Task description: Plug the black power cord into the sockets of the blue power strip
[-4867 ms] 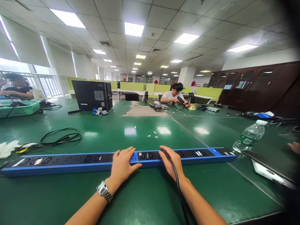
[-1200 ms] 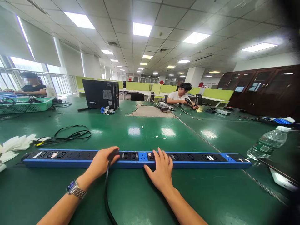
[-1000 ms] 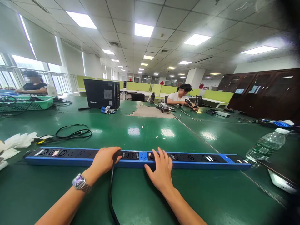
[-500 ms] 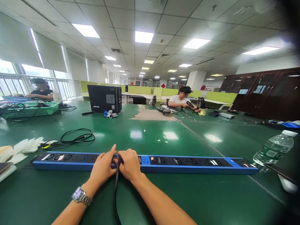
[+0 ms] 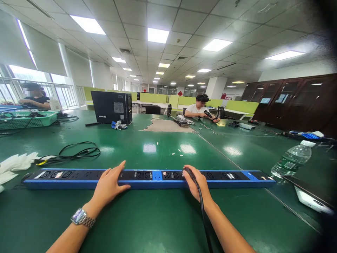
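Note:
A long blue and black power strip [image 5: 158, 184] lies across the green table in front of me, with rows of sockets on its top. My left hand [image 5: 110, 183] rests over its left-middle part, thumb and fingers spread apart along its sides. Right of the middle, my right hand [image 5: 196, 182] grips a black plug [image 5: 189, 171] just above the sockets. From the plug a black power cord [image 5: 202, 207] runs down toward me past the wrist. Whether the plug's pins touch a socket I cannot tell, as the fingers hide its end.
A water bottle [image 5: 293, 160] and a phone [image 5: 310, 196] are at the right. A coiled black cable [image 5: 79, 151] and white tissues [image 5: 15, 167] lie left. Farther back are a computer tower [image 5: 112, 107], gloves [image 5: 119, 125], a green basket [image 5: 31, 121] and two seated people.
My right hand has moved right along the power strip with the plug and cord, away from my left hand. The left hand stays over the strip, and the view has shifted slightly.

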Demonstrator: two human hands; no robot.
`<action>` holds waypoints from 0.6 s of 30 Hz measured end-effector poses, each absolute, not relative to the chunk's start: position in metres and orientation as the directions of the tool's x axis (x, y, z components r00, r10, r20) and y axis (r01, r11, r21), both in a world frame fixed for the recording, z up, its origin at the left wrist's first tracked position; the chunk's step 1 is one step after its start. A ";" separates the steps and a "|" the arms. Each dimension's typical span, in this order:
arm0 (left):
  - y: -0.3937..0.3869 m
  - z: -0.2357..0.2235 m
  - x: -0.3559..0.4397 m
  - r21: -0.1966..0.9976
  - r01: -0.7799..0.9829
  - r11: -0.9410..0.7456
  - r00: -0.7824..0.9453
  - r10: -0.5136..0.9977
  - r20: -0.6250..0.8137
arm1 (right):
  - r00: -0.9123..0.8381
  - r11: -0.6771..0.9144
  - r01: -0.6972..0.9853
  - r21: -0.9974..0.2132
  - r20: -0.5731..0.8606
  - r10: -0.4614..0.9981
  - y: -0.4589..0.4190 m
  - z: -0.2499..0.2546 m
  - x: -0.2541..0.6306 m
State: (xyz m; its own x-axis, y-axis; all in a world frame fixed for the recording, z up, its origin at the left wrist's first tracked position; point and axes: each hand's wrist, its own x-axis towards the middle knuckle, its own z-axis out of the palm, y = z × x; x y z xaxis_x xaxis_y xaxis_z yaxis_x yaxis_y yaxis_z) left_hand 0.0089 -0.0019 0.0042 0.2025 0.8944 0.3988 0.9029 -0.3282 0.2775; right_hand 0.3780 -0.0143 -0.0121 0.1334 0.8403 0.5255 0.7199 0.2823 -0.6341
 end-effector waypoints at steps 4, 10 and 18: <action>0.000 0.002 0.007 0.265 0.907 -0.328 0.207 0.893 0.399 | 0.066 0.303 0.769 -0.562 0.542 0.838 -0.013 -0.006 0.385; 0.001 0.006 0.013 0.281 0.895 -0.347 0.226 0.895 0.385 | -0.115 0.374 0.839 -0.394 0.544 0.831 -0.014 -0.009 0.387; -0.003 0.021 0.149 0.386 0.632 -0.672 0.481 0.731 0.484 | 0.064 0.130 0.948 -0.290 0.575 0.816 -0.027 -0.039 0.402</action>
State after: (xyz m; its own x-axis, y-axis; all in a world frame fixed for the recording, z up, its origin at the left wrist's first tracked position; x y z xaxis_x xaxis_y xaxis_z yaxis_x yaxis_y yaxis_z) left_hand 0.1490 -0.0029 0.0206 0.4814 0.7308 0.4840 0.6324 -0.6719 0.3855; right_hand 0.4020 -0.0266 -0.0394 0.0642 0.8156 0.5751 0.9482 0.1298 -0.2900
